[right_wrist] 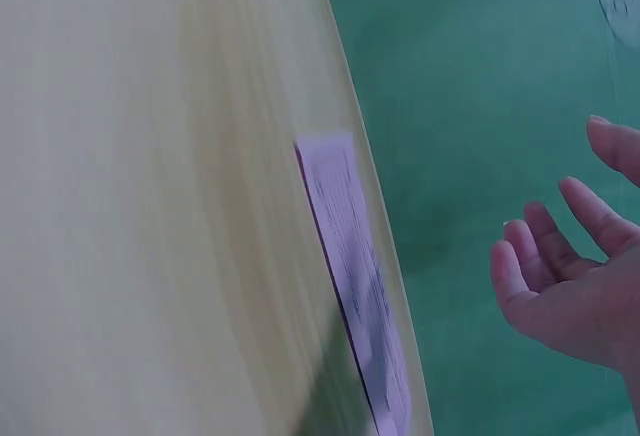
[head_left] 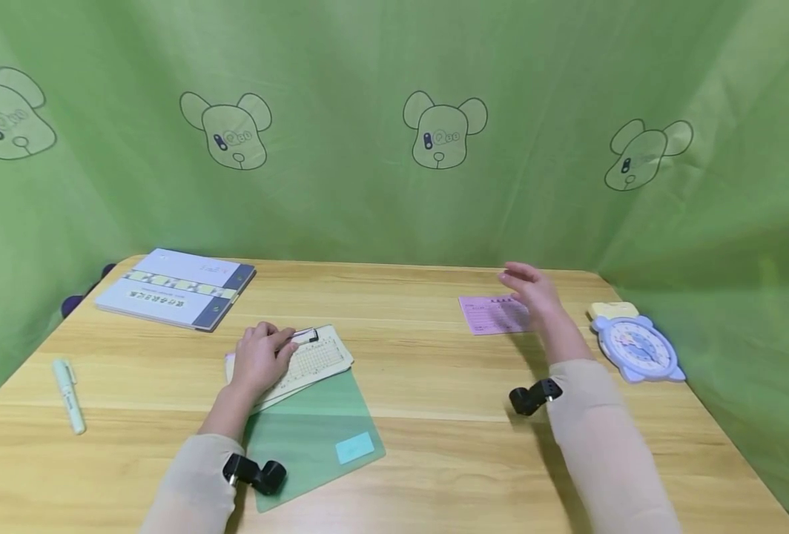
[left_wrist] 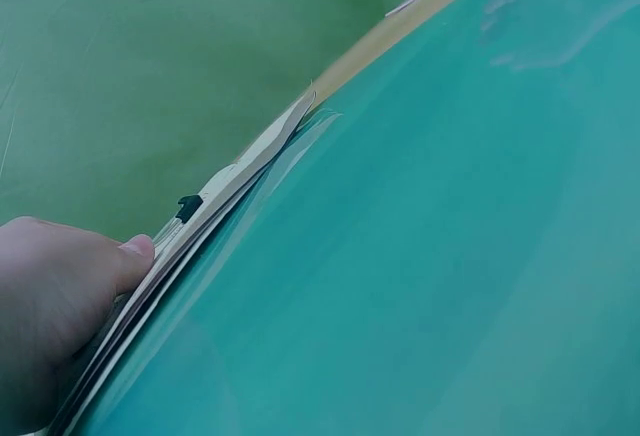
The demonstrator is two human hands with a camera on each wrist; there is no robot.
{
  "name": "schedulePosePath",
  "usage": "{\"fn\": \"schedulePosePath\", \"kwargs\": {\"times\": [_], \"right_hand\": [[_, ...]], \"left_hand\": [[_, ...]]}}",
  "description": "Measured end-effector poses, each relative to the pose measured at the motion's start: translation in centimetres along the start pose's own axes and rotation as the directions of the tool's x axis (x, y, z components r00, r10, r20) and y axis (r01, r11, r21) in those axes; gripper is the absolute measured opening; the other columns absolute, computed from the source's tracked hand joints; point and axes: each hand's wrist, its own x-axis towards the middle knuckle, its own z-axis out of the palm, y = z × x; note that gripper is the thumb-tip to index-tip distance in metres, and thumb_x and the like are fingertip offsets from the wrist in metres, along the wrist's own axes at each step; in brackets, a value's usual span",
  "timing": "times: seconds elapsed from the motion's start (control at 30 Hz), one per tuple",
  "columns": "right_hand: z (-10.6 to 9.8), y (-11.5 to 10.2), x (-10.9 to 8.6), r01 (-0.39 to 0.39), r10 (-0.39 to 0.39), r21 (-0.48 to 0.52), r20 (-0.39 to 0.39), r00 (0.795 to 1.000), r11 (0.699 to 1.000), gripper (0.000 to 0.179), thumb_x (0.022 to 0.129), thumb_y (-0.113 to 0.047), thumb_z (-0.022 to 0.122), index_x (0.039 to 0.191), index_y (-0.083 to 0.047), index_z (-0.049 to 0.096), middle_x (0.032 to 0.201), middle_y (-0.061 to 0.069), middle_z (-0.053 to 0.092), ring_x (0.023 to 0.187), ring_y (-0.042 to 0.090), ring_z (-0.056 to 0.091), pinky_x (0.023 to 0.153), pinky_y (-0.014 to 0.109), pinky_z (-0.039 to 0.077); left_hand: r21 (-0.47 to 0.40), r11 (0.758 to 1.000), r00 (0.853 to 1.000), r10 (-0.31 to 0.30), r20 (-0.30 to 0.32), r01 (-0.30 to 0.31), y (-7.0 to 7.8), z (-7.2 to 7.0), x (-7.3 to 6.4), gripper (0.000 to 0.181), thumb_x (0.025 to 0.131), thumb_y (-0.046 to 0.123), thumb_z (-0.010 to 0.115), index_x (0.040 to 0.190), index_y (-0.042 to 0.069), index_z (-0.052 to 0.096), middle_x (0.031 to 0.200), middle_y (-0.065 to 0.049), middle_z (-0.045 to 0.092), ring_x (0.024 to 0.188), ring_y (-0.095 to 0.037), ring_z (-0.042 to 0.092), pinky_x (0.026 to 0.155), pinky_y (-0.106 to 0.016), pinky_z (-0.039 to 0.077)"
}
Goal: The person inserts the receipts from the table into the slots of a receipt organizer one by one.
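My left hand [head_left: 259,363] lies over the left end of a stack of cream printed sheets [head_left: 321,363]. Between its thumb and forefinger sits a slim pale pen [head_left: 305,335] with a black end [left_wrist: 188,208]. The sheets partly cover a translucent green folder [head_left: 308,430], which bears a light blue sticky note [head_left: 354,448]. My right hand [head_left: 531,289] is raised over the far right of the table, fingers loosely bent and holding nothing [right_wrist: 570,276]. Below it, a pink printed slip [head_left: 493,315] lies flat on the wood, partly hidden by the hand in the head view.
A pale blue notebook [head_left: 174,285] lies at the back left, and a mint highlighter [head_left: 69,397] near the left edge. A blue toy-like clock [head_left: 637,347] lies at the right, with a pale yellow block [head_left: 613,309] behind it. Green curtains [head_left: 341,208] surround the table.
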Motion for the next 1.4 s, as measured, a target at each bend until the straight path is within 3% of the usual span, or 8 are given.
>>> {"fn": "schedulePosePath", "kwargs": {"times": [0.2, 0.37, 0.6, 0.97, 1.2, 1.3, 1.4], "right_hand": [[-2.6, 0.3, 0.6, -0.009, 0.006, -0.071, -0.053, 0.999, 0.997, 0.06, 0.084, -0.021, 0.056, 0.132, 0.001, 0.027, 0.133, 0.021, 0.027, 0.119, 0.031, 0.028, 0.096, 0.04, 0.022], [-3.9, 1.3, 1.0, -0.047, 0.039, -0.085, -0.1, 0.994, 0.995, 0.064, 0.083, -0.022, 0.057, 0.133, 0.0, 0.024, 0.136, 0.02, 0.021, 0.122, 0.033, 0.02, 0.098, 0.039, 0.016], [-4.9, 3.0, 1.9, -0.12, 0.085, -0.178, -0.193, 0.978, 0.977, 0.06, 0.083, -0.023, 0.057, 0.132, -0.001, 0.029, 0.134, 0.018, 0.027, 0.12, 0.031, 0.026, 0.096, 0.037, 0.021], [-5.7, 5.0, 2.3, -0.2, 0.155, -0.237, -0.195, 0.968, 0.951, 0.064, 0.081, -0.017, 0.057, 0.133, 0.0, 0.025, 0.136, 0.024, 0.019, 0.121, 0.037, 0.02, 0.097, 0.041, 0.018], [-6.3, 6.4, 2.4, -0.237, 0.184, -0.27, -0.207, 0.961, 0.933, 0.064, 0.081, -0.014, 0.056, 0.134, 0.001, 0.024, 0.133, 0.025, 0.024, 0.119, 0.039, 0.024, 0.096, 0.042, 0.019], [-6.1, 6.3, 1.9, -0.25, 0.195, -0.346, -0.186, 0.963, 0.904, 0.067, 0.08, -0.016, 0.057, 0.134, 0.003, 0.021, 0.132, 0.027, 0.024, 0.118, 0.041, 0.023, 0.096, 0.044, 0.018], [-5.8, 6.0, 1.3, -0.252, 0.191, -0.477, -0.173, 0.966, 0.842, 0.067, 0.079, -0.018, 0.056, 0.132, 0.006, 0.022, 0.13, 0.03, 0.025, 0.117, 0.044, 0.022, 0.095, 0.047, 0.016]], "left_hand": [[-0.004, 1.0, 1.0, -0.002, -0.003, 0.002, 0.0, 0.0, 0.0, 0.033, 0.083, 0.024, 0.057, 0.11, 0.006, 0.06, 0.096, -0.013, 0.049, 0.085, -0.028, 0.04, 0.073, -0.042, 0.03], [-0.014, 1.0, 1.0, -0.002, -0.005, 0.002, 0.0, 0.0, 0.0, 0.033, 0.083, 0.023, 0.057, 0.11, 0.006, 0.06, 0.095, -0.013, 0.049, 0.085, -0.028, 0.04, 0.074, -0.042, 0.03], [-0.018, 1.0, 1.0, -0.008, -0.009, 0.008, -0.1, -0.1, -0.1, 0.033, 0.083, 0.023, 0.057, 0.11, 0.006, 0.059, 0.096, -0.013, 0.049, 0.085, -0.028, 0.039, 0.074, -0.042, 0.029], [-0.022, 1.0, 1.0, -0.018, 0.002, 0.018, 0.1, 0.1, 0.1, 0.033, 0.083, 0.024, 0.057, 0.111, 0.007, 0.059, 0.097, -0.013, 0.049, 0.087, -0.027, 0.039, 0.076, -0.042, 0.029], [-0.015, 1.0, 0.999, -0.025, 0.019, 0.025, 0.3, 0.1, 0.3, 0.034, 0.084, 0.025, 0.056, 0.113, 0.007, 0.058, 0.098, -0.013, 0.048, 0.088, -0.027, 0.039, 0.077, -0.042, 0.03], [-0.008, 0.999, 0.999, -0.038, 0.027, 0.038, 0.3, 0.0, 0.2, 0.034, 0.084, 0.025, 0.056, 0.113, 0.008, 0.058, 0.098, -0.013, 0.048, 0.088, -0.027, 0.039, 0.077, -0.042, 0.03], [-0.006, 0.999, 0.999, -0.042, 0.03, 0.043, 0.2, -0.1, 0.1, 0.034, 0.084, 0.025, 0.055, 0.113, 0.008, 0.058, 0.099, -0.013, 0.048, 0.088, -0.027, 0.039, 0.077, -0.042, 0.03]]}}
